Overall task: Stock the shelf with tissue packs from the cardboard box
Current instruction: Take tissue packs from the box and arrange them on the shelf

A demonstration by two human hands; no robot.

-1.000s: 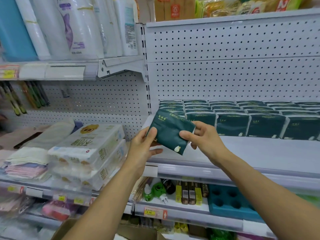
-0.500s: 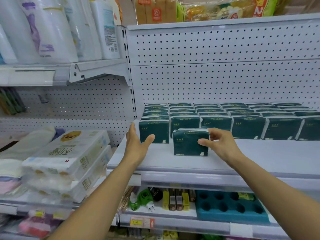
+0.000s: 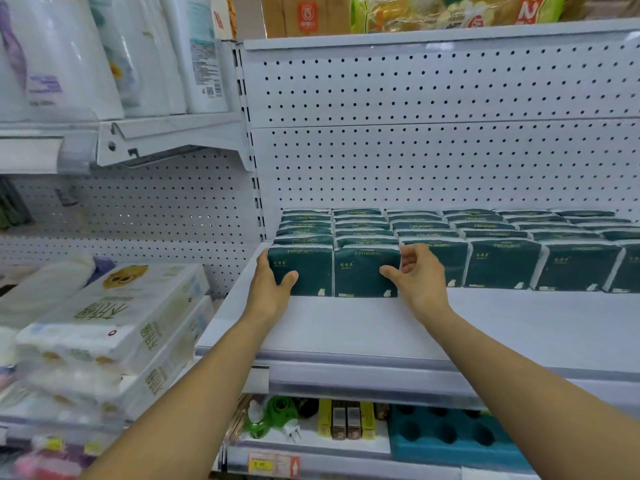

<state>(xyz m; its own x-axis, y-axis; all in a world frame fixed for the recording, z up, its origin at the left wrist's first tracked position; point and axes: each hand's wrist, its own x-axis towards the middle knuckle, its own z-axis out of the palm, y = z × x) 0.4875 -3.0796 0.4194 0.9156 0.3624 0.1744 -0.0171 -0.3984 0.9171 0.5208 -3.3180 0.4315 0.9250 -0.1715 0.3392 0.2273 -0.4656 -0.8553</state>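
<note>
Dark green tissue packs [image 3: 519, 233] stand in several rows at the back of a white shelf [image 3: 346, 327]. My left hand [image 3: 273, 289] grips the left edge of the front-left tissue pack [image 3: 308, 268], thumb across its face. The second front pack [image 3: 363, 271] stands upright beside it, touching it. My right hand [image 3: 415, 278] holds that pack's right edge, thumb on the front and fingers curled at its side. The cardboard box is out of view.
White bulk tissue bundles [image 3: 114, 323] are stacked on the lower left shelf. Tall white packages [image 3: 104, 53] fill the upper left shelf. Below my arms are small goods and a blue foam tray [image 3: 446, 438]. A pegboard wall [image 3: 433, 150] backs the shelf.
The pack I held in the air went down onto the shelf and was pushed back into the front row. My left hand moved onto the front-left pack.
</note>
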